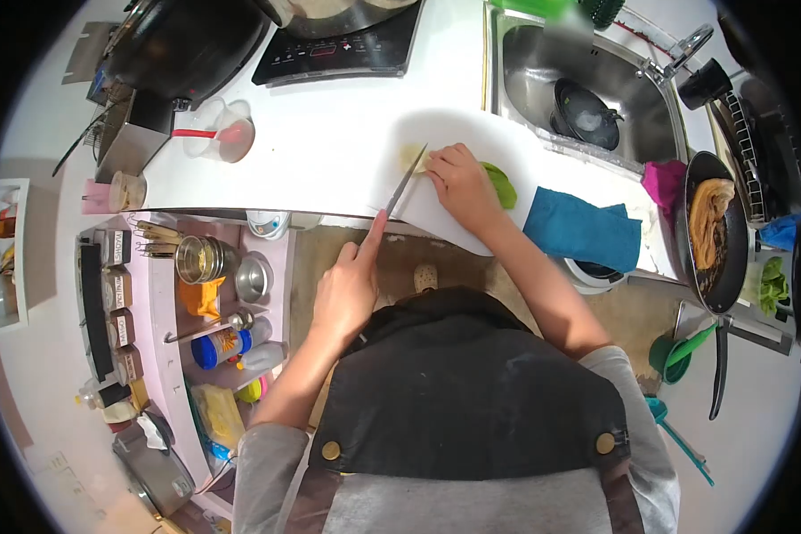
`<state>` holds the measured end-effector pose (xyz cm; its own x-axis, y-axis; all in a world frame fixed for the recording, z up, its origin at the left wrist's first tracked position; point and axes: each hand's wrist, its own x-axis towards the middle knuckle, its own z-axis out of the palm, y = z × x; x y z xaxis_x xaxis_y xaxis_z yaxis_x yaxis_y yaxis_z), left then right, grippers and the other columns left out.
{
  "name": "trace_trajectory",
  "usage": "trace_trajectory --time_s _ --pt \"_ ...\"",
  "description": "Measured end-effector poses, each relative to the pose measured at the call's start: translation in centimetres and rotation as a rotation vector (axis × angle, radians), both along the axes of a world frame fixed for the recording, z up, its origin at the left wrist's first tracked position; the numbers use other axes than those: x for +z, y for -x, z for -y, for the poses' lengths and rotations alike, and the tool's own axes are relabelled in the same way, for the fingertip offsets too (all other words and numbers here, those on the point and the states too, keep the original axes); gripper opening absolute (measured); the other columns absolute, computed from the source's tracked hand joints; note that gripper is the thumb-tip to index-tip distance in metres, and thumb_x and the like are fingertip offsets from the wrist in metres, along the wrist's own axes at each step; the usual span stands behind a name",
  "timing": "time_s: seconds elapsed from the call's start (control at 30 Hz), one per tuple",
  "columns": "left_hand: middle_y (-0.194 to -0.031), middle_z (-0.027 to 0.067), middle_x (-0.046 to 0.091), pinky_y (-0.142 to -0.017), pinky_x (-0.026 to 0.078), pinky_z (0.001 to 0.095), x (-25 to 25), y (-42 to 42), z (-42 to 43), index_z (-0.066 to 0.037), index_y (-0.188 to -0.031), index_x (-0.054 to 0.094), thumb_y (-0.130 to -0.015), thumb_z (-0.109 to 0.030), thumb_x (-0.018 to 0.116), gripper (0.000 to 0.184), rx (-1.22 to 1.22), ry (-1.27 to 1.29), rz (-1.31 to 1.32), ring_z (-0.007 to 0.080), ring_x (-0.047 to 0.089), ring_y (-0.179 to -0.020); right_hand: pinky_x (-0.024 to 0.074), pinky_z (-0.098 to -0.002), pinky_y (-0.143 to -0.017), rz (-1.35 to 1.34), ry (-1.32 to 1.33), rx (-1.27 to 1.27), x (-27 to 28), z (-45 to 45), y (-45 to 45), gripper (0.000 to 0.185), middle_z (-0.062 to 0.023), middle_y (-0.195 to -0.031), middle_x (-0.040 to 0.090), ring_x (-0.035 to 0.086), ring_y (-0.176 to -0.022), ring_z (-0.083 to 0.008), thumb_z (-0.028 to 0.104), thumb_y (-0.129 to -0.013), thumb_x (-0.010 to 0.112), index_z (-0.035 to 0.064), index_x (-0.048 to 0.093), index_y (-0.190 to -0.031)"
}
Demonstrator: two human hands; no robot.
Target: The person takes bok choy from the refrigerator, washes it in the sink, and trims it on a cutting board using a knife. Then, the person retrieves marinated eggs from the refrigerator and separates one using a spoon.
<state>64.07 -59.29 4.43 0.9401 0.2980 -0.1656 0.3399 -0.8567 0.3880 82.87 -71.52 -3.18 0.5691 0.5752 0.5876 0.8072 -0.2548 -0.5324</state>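
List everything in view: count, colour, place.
Cutting board: one, white, counter front
Knife: one, grey blade, over board
Vegetable piece: one, green, on board
Cloth: one, blue, right of board
Frying pan: one, black, far right
Sink: one, silver, back right
Faucet: one, silver, by sink
Induction cooktop: one, black, back
Large pot: one, black, back left
Shelf: one, pale pink, left, crowded with kitchenware
Jar: one, blue-lidded, on shelf
Apron: one, black, worn
Left hand: one, bare, gripping knife
Right hand: one, bare, over board

A dark pan [600, 135] sits in the metal sink [527, 67], right of a black cooktop [334, 59].
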Motion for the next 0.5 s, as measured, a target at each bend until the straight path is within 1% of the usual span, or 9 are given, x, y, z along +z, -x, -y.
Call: trace_trajectory --time_s 0.03,0.13,0.23,0.33,0.43,0.5 --pt "-0.082 0.0222 0.053 -0.067 0.042 0.0517 0.0 -0.2 0.1 -0.027 -0.144 0.029 -0.087 -0.001 0.045 0.064 0.006 0.005 -0.018 0.0432 0.056 -0.076 0.0469 -0.0364 -0.078 0.002 -0.002 -0.001 0.0 0.0 0.0 0.004 -0.0113 -0.084 0.057 0.054 -0.086 -0.0284 0.002 -0.074 0.060 0.0000 0.059 -0.078" --pt "-0.082 0.0234 0.053 -0.067 0.044 0.0531 0.1 -1.1 0.3 -0.028 -0.145 0.023 -0.088 -0.003 0.043 0.066 -0.006 -0.017 -0.129 0.0447 0.057 -0.075 0.0471 -0.0363 -0.076 0.003 -0.006 -0.008 0.1 -0.1 0.0 0.005 -0.0113 -0.082 0.056 0.054 -0.085 -0.0283 0.002 -0.074 0.060 0.0002 0.059 -0.078" --pt "-0.081 0.0247 0.055 -0.067 0.044 0.0541 -0.1 -2.5 0.3 -0.027 -0.147 0.018 -0.087 -0.002 0.042 0.069 -0.048 -0.053 -0.194 0.0452 0.058 -0.073 0.0473 -0.0364 -0.076 0.000 -0.009 -0.032 -0.1 -0.1 -0.3 0.005 -0.0114 -0.082 0.057 0.054 -0.084 -0.0284 0.001 -0.074 0.060 0.0003 0.060 -0.079" --pt "-0.080 0.0263 0.057 -0.067 0.045 0.0540 -0.3 -4.1 0.2 -0.025 -0.146 0.019 -0.087 -0.002 0.041 0.067 -0.072 -0.059 -0.173 0.0450 0.059 -0.074 0.0474 -0.0365 -0.076 0.008 -0.010 -0.067 -0.4 -0.1 -1.0 0.005 -0.0113 -0.082 0.057 0.054 -0.084 -0.0287 0.001 -0.074 0.059 0.0003 0.061 -0.080" --pt "-0.075 0.0253 0.059 -0.063 0.046 0.0529 -1.6 -5.2 -0.2 -0.020 -0.146 0.020 -0.087 -0.003 0.041 0.065 -0.154 -0.092 -0.047 0.0435 0.060 -0.071 0.0473 -0.0369 -0.077 -0.004 -0.005 -0.075 -0.5 0.0 -1.2 0.006 -0.0109 -0.084 0.059 0.054 -0.085 -0.0289 0.001 -0.076 0.059 0.0001 0.062 -0.081" --pt "-0.071 0.0241 0.060 -0.062 0.046 0.0525 -2.8 -7.1 -0.9 -0.017 -0.145 0.021 -0.088 -0.003 0.042 0.063 -0.209 -0.067 0.058 0.0423 0.060 -0.068 0.0471 -0.0374 -0.078 -0.029 -0.017 -0.068 -0.5 0.0 -1.0 0.007 -0.0104 -0.086 0.060 0.054 -0.086 -0.0289 0.002 -0.076 0.059 0.0002 0.063 -0.082"
